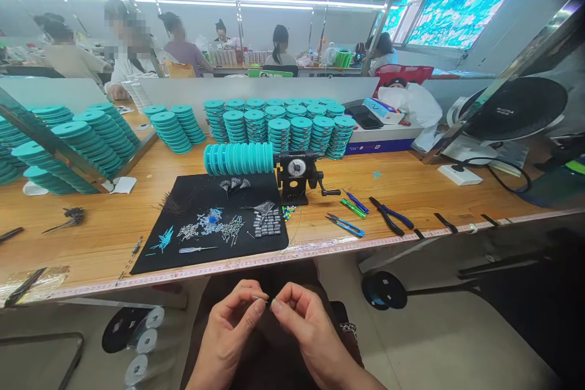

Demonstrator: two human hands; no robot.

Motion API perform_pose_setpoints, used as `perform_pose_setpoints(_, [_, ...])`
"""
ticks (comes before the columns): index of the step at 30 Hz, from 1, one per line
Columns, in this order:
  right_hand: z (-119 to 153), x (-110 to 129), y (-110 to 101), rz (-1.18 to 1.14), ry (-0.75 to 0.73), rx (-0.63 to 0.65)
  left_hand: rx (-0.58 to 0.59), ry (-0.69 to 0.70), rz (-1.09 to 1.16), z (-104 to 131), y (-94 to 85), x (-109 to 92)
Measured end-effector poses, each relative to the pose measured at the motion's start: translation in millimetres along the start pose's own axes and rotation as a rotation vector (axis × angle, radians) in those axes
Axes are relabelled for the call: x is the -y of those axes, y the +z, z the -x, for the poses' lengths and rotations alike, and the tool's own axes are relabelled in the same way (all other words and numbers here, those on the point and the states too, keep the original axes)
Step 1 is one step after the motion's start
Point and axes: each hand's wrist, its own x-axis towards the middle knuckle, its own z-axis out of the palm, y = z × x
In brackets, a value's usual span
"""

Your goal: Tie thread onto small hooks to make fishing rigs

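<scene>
Both hands meet over my lap, just below the table's front edge. My left hand (231,326) is closed in a pinch, with a small thin metallic piece (259,298) at its fingertips. Thumb and forefinger of my right hand (304,323) are pinched right beside it; whatever they hold is too small to make out. Ahead on the table lies a black mat (159,259) with light-blue sleeves (165,239), metal pins (233,230), grey cylindrical weights (267,222) and a small screwdriver (198,250). Behind it, a hand-cranked winder (297,173) carries a row of turquoise spools (237,159).
Stacked turquoise spools (278,128) line the table's back, with more stacks (91,140) at left. Pliers (390,216), blue snips (346,226) and a green tool (353,207) lie right of the winder. A fan (507,113) stands far right. Several people sit beyond the partition.
</scene>
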Motion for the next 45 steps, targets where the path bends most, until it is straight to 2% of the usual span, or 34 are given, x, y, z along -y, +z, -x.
perform_pose_setpoints(7, [1,-3,1,0.049,-0.046,-0.028,-0.006,-0.037,0.054,5,9.7,-4])
perform_pose_setpoints(17, [0,-8,2,0.002,-0.053,-0.058,0.032,-0.023,0.108,0,6.3,11])
perform_pose_setpoints(21, [-1,-8,0,0.014,-0.043,-0.077,0.029,0.002,0.025,0,1.4,13])
perform_pose_setpoints(26, [-2,-4,0,0.091,-0.031,-0.12,-0.021,0.099,-0.086,2,-8.1,10])
perform_pose_setpoints(33, [-2,-1,2,0.125,-0.027,-0.065,0.017,0.139,-0.212,4,-6.0,4])
perform_pose_setpoints(38, [-3,-4,-1,0.122,-0.01,-0.036,0.021,0.234,-0.414,2,-4.7,-1])
perform_pose_setpoints(45, [-4,-7,-3,0.121,-0.003,-0.066,-0.01,0.354,-0.567,-1,-17.3,-3])
